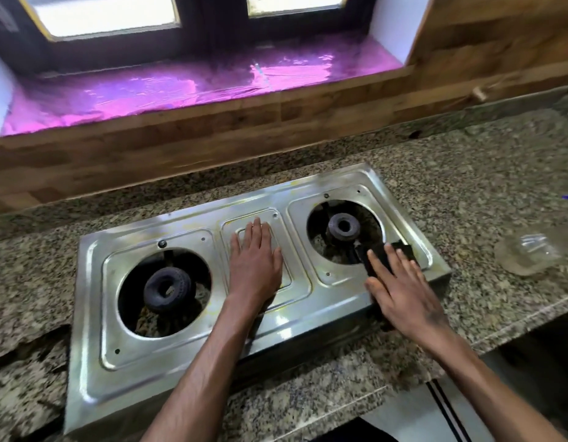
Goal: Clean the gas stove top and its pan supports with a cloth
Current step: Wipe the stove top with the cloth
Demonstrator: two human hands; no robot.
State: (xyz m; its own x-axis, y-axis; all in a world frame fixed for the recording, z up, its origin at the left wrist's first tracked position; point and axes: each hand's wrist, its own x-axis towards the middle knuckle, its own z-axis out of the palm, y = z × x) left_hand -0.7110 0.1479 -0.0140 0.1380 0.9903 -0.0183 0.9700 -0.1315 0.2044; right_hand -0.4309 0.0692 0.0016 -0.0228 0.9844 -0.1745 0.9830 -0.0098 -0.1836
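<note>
Head view, cloth under right hand

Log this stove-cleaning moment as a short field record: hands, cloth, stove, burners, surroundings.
left hand: left hand lies flat, fingers straight, on the centre panel of the stove top
right hand: right hand presses the dark cloth with straight fingers
cloth position: front right of the stove top, beside the right burner
left burner: left burner exposed, no pan support on it
right burner: also without a pan support
surroundings: granite counter; clear glass jar at right
</note>
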